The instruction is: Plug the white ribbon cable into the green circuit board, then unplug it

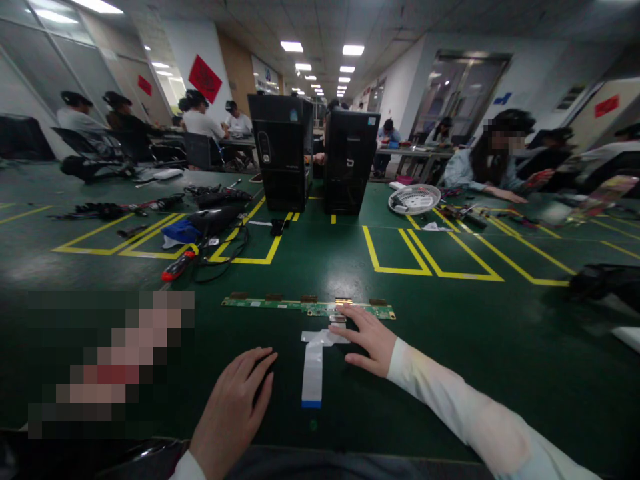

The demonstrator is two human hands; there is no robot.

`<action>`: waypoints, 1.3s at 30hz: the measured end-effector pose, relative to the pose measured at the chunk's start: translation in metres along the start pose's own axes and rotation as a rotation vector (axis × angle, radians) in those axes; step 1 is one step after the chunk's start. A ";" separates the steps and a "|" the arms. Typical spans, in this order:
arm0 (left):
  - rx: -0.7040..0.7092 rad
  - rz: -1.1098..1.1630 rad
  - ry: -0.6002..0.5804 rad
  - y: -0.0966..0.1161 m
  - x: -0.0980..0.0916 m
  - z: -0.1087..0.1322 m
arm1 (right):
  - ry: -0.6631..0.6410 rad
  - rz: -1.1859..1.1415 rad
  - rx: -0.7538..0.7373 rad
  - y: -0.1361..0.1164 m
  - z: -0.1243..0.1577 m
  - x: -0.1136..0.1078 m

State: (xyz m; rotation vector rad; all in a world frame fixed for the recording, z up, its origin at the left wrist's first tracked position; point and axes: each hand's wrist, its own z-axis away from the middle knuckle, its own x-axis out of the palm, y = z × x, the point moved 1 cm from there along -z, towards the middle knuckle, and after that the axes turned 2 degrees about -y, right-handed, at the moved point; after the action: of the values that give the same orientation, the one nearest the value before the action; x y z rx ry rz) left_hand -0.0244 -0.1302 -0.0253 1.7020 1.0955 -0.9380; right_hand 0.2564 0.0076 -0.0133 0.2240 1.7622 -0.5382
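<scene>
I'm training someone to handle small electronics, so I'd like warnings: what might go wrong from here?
The right hand has its fingers at the long circuit board, so a push might slide or flex it.

The ribbon cable makes a sharp turn near the board; pressing or tugging there could crease it.

The left hand is beside the cable, apart from it; a careless sweep to that side might shift it.

The bare right hand (373, 340) meets a long pale right sleeve (450, 390) at four o'clock (faintly yellowish near the wrist); the left hand (237, 393), also bare, has a white left sleeve (188, 468) at seven.
</scene>
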 end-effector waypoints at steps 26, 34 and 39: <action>0.002 0.007 0.065 0.004 -0.001 -0.001 | 0.099 0.243 0.479 0.024 0.187 -0.009; -0.006 0.010 0.066 0.003 0.000 0.001 | 0.158 0.373 0.611 0.061 0.257 -0.008; -0.002 0.007 0.064 0.003 0.000 0.000 | 0.183 0.365 0.762 0.084 0.283 -0.016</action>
State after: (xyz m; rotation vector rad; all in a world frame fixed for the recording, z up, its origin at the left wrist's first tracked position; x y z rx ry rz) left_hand -0.0220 -0.1310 -0.0248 1.7432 1.1312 -0.8834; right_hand 0.5416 -0.0494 -0.0677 1.1308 1.5608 -0.9185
